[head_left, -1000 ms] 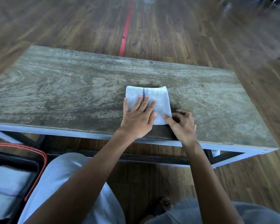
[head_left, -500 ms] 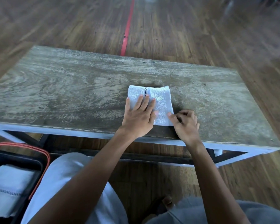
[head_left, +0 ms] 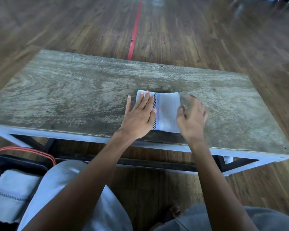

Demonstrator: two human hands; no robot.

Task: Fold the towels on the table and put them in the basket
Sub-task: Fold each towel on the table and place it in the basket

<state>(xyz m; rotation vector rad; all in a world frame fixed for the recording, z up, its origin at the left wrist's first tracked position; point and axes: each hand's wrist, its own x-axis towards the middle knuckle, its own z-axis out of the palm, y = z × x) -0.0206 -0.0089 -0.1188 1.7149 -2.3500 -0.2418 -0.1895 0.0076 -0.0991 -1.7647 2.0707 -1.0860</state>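
White towel [head_left: 167, 112], folded, pressed under the flat left hand [head_left: 138, 117]; right hand [head_left: 191, 117] beside it, blurred, grip unclear. Next, probably: carry to basket [head_left: 15, 162].

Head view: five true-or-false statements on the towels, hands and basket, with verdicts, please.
1. The small folded white towel with a black checked stripe lies on the weathered grey wooden table. True.
2. The left hand rests flat on that towel. True.
3. The black basket with an orange rim is empty. False: a second folded white towel lies in it.
4. The basket stands on the table. False: it sits lower, at the person's left.
5. The right hand holds the striped towel in the air. False: it lies flat; the blurred hand is at its right edge.
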